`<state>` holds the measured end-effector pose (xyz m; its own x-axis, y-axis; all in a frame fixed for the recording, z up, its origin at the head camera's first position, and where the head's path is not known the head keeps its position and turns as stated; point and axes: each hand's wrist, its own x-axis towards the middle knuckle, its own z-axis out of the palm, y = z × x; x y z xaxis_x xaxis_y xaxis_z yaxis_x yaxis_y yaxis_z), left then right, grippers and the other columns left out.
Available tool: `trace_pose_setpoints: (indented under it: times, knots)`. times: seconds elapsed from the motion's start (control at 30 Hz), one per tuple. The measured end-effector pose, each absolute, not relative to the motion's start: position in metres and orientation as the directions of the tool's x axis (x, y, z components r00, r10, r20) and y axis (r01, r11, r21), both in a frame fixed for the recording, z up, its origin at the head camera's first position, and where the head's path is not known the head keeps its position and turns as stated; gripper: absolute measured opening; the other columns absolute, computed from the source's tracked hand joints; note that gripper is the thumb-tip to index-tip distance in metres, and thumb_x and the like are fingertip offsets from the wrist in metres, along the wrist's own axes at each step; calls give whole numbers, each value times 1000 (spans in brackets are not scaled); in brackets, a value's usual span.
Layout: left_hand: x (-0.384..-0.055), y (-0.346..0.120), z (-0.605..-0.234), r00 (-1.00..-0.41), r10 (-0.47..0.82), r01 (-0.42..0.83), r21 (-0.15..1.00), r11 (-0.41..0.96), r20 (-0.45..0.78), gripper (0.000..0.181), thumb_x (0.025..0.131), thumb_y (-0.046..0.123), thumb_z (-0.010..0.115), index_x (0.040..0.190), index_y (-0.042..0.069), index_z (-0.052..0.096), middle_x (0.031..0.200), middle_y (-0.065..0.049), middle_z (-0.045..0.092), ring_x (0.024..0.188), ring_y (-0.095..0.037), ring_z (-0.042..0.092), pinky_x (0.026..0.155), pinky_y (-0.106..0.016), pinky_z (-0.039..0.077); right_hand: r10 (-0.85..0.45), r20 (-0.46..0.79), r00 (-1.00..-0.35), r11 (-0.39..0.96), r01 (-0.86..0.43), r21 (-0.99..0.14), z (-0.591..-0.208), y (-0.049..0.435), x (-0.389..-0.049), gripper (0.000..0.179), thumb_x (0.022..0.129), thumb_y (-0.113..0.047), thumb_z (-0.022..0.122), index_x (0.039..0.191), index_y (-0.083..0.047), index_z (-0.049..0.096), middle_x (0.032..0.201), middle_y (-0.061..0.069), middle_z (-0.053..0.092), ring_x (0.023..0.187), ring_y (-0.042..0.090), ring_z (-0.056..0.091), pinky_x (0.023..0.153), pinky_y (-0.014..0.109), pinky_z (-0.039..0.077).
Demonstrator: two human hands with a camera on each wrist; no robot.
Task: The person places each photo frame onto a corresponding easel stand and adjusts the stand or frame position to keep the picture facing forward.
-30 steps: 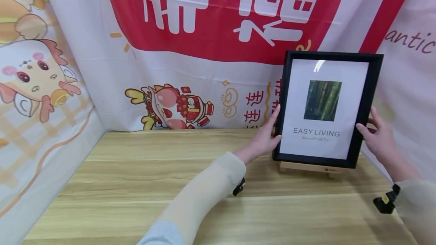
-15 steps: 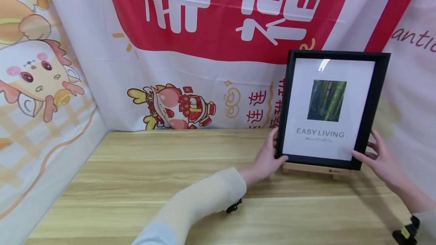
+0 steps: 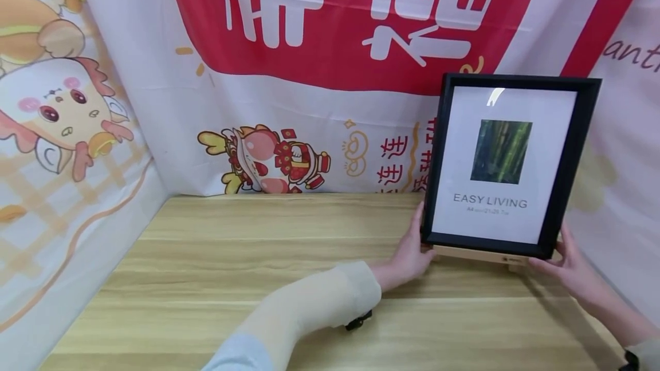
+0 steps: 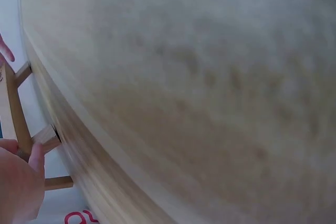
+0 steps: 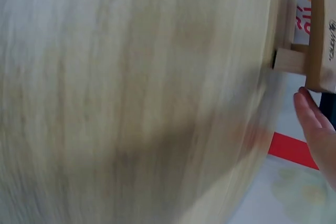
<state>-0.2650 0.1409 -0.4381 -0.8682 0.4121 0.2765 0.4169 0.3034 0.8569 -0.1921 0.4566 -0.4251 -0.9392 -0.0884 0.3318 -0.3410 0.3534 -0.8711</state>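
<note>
A black picture frame (image 3: 438, 159), with a green bamboo print and "EASY LIVING" on its white sheet, leans upright on a small wooden easel (image 3: 479, 253). My left hand (image 3: 411, 253) holds the lower left corner, its thumb by the easel's ledge and its fingers partly hidden by the frame. In the left wrist view that hand (image 4: 21, 182) straddles the ledge end beside an easel leg (image 4: 47, 139). At the lower right corner my right hand (image 3: 572, 268) pinches the easel's ledge end, thumb in front. The right wrist view shows the fingertips (image 5: 300, 103) right at that ledge end.
The easel stands on a wood-grain table (image 3: 232, 279) near its back right. Behind hangs a white and red printed cloth (image 3: 330, 62), close to the frame. A patterned cloth (image 3: 62, 188) covers the left side. Another printed cloth (image 3: 619, 159) hangs at the right.
Both hands have slid down the frame's sides to its lower corners and the easel's ledge. The frame sits slightly farther right in the view, as does the background.
</note>
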Motion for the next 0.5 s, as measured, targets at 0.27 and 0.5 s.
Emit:
trace_pose_setpoints:
  times: [0.27,0.5]
  knots:
    - [-264,139,-442,-846,426,473,819,325,320,110,84,-6,69,156,29,-7,159,-5,21,138,-18,32,112,-27,25,-44,362,-931,157,-364,-918,-432,450,-193,112,81,30,54,157,-34,0,131,-3,36,84,6,67,62,24,58]
    - [-267,124,-443,-840,438,481,813,330,319,111,86,-6,67,155,31,-12,159,-4,20,138,-18,32,112,-29,25,-50,419,-907,185,-421,-888,-432,429,-192,114,77,34,53,157,-29,4,133,-6,28,76,9,68,53,28,57]
